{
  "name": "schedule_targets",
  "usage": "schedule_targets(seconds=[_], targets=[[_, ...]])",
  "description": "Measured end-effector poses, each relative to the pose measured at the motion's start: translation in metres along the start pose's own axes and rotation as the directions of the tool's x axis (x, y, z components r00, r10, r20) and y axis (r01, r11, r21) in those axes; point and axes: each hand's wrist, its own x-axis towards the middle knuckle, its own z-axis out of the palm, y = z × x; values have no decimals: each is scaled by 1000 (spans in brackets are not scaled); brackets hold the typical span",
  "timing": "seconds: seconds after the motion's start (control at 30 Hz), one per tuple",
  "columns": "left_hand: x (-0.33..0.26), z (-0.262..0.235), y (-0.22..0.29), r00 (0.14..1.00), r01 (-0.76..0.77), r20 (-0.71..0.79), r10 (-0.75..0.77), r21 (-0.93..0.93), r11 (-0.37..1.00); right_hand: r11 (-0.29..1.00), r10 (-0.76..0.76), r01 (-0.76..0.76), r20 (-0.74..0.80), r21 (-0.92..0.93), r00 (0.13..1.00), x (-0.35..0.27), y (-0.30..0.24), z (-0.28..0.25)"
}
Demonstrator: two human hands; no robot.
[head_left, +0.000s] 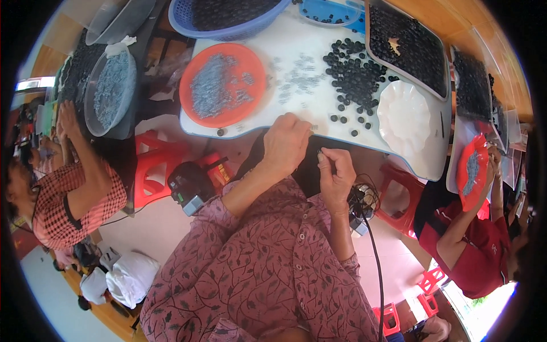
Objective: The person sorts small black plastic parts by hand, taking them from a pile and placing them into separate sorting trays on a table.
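Observation:
My left hand (286,142) is at the front edge of the white table (273,117), its fingers curled together; whatever they hold, if anything, is hidden. Just right of it and slightly lower, my right hand (337,175) pinches a tiny dark piece between thumb and forefinger, too small to name. An orange-red plate (255,61) with a heap of small grey pieces (208,85) lies to the left. More such grey pieces (300,74) are scattered on the tabletop beyond my hands. Small round black parts (354,74) lie in a loose pile at the right.
A white scalloped plate (404,117) sits near the right edge. Behind it stands a tray (405,73) of black parts; a blue basket (239,29) is at the back. Co-workers (80,188) sit on both sides. A black cable (373,245) hangs by my right arm.

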Motion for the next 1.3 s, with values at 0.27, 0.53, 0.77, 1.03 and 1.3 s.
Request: schedule_targets(seconds=[0.27,0.53,0.77,1.03,1.3], targets=[[2,-3,0,1000,-6,-16,6,-1,1000,1000,13,-13,-21,1,1000,0,7,-2],[6,2,6,998,-24,64,23,16,1000,1000,16,-16,-10,0,1000,1,4,-3],[9,5,7,997,-14,82,13,8,1000,1000,-6,7,-29,7,1000,0,10,0],[9,4,5,996,-15,88,19,-46,999,1000,-5,5,-30,13,1000,1,10,3],[11,4,4,999,-31,25,33,-84,996,999,31,-30,-26,46,999,3,9,3]])
